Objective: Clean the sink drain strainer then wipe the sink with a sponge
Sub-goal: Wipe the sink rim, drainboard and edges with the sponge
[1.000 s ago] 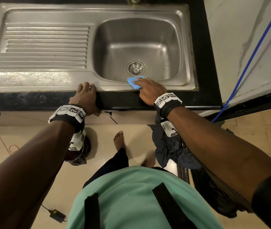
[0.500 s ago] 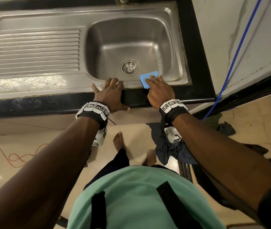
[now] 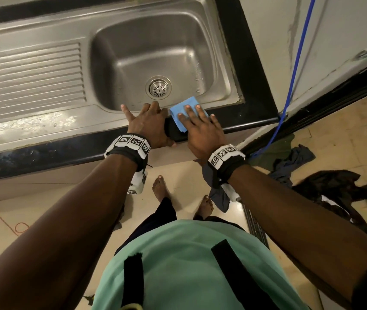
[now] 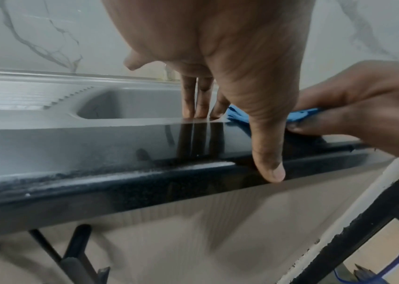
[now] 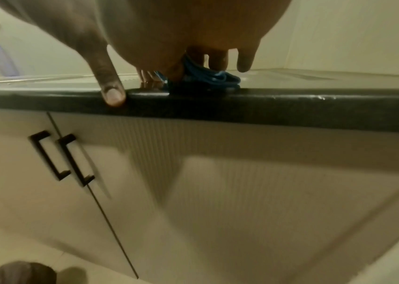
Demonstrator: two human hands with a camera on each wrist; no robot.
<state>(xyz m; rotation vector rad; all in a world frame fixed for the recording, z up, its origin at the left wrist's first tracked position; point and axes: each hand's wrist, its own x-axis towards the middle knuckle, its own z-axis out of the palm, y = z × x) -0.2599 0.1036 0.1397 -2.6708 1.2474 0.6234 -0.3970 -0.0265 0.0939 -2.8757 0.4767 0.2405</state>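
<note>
Against the view a second before, my left hand [image 3: 148, 125] had slid from well along the counter edge on the drainboard side to just beside my right hand [image 3: 202, 130], and the thin blue sponge cloth [image 3: 186, 110] had shifted off the point directly in front of the round perforated steel drain strainer [image 3: 158, 87] towards the corner side of it.

The left hand lay flat, fingers straight and together, their tips on the front rim of the stainless steel sink [image 3: 102, 113] just in front of the strainer, little finger splayed outward, thumb [image 4: 269, 159] hooked down over the black polished stone counter edge [image 3: 43, 151]. It held nothing.

The right hand pressed the sponge cloth down with straight, spread fingers, where the rim meets the black counter, in front of the strainer and to the corner side. From the right wrist camera the blue material [image 5: 208, 76] looked bunched under the palm, and the thumb [image 5: 111, 92] reached over the counter edge. The strainer sat in its drain in the basin floor.

The white wristbands [image 3: 131, 142] carried black square code markers; I could read no lettering on them.
</note>
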